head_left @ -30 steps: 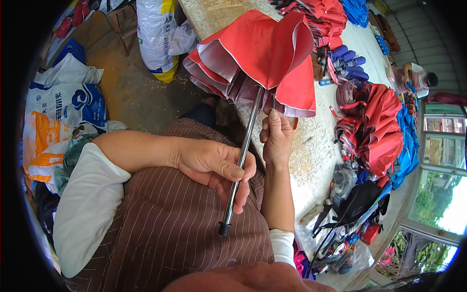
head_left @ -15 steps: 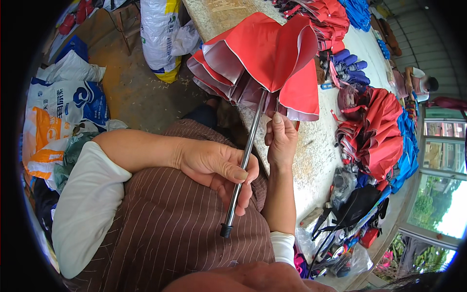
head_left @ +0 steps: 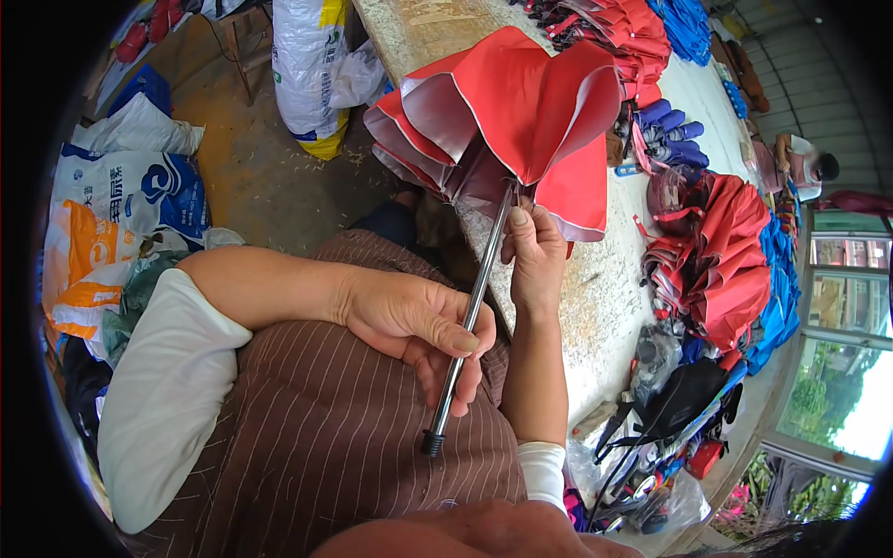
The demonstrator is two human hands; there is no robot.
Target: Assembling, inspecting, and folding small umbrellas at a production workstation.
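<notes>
A half-folded red umbrella (head_left: pixel 526 102) with a silvery lining is tilted in front of me, its canopy far and its bare metal shaft (head_left: pixel 478 293) running back toward my body. The shaft ends in a black ribbed plug (head_left: pixel 433 443), with no handle on it. My left hand (head_left: pixel 414 321) is closed round the lower shaft, thumb on top. Close to the upper shaft, my right hand (head_left: pixel 538 256) pinches at the canopy's lower edge, by what looks like a thin rib. Exactly what lies between its fingertips is hidden.
A worn white table (head_left: pixel 605 279) stands to the right. On it lie red umbrellas (head_left: pixel 716 260), purple folded umbrellas (head_left: pixel 665 130), and a black bag (head_left: pixel 684 395) among clutter. Filled sacks (head_left: pixel 121 200) are at the left, with a white sack (head_left: pixel 307 74) farther off. Another person (head_left: pixel 805 166) is at far right.
My right hand has moved slightly up and left, closer to the shaft. The canopy has shifted a little to the right. My left hand keeps its grip on the shaft.
</notes>
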